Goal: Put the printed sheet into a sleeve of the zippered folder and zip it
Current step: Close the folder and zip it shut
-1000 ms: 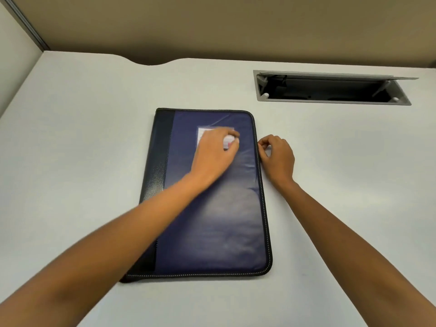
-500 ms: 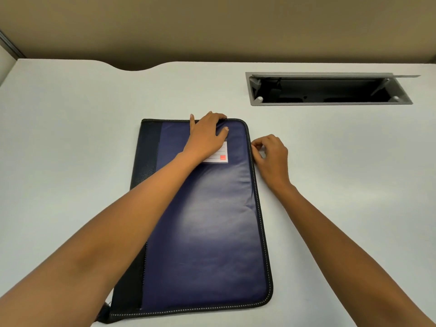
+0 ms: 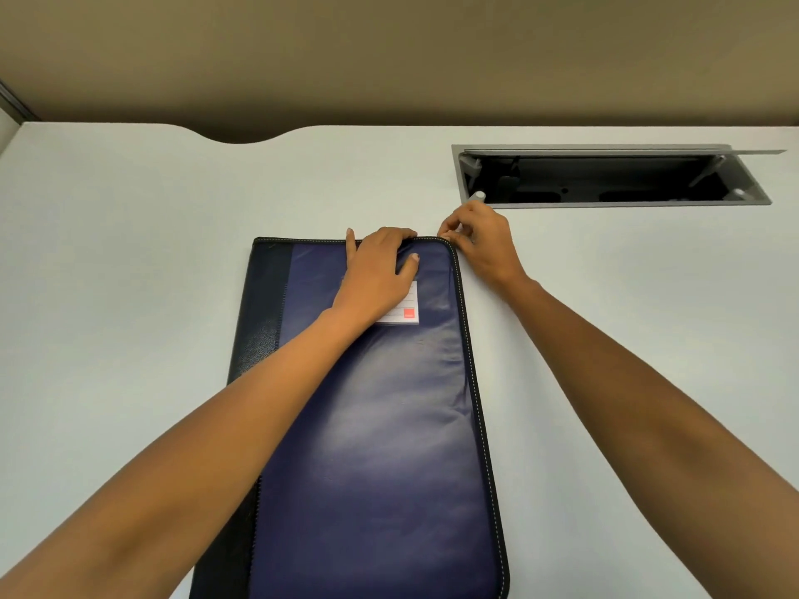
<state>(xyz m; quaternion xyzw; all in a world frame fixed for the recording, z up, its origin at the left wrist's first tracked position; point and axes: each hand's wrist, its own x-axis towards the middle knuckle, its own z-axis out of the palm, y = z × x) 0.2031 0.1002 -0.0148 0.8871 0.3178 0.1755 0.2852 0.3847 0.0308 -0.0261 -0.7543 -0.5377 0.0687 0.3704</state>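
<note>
The folder (image 3: 372,425) lies closed on the desk (image 3: 129,274) before you. Your left hand (image 3: 380,274) presses flat, fingers spread, on its far end. Your right hand (image 3: 480,239) pinches at its far right corner; what it pinches stays hidden.

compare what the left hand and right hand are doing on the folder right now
The left hand lies flat, palm down, on the folder cover near its far edge; the right hand is off the cover, beside the far right corner. The left hand's fingers are spread; the right hand's are pinched together at the zipper edge. Both touch the folder.
</note>
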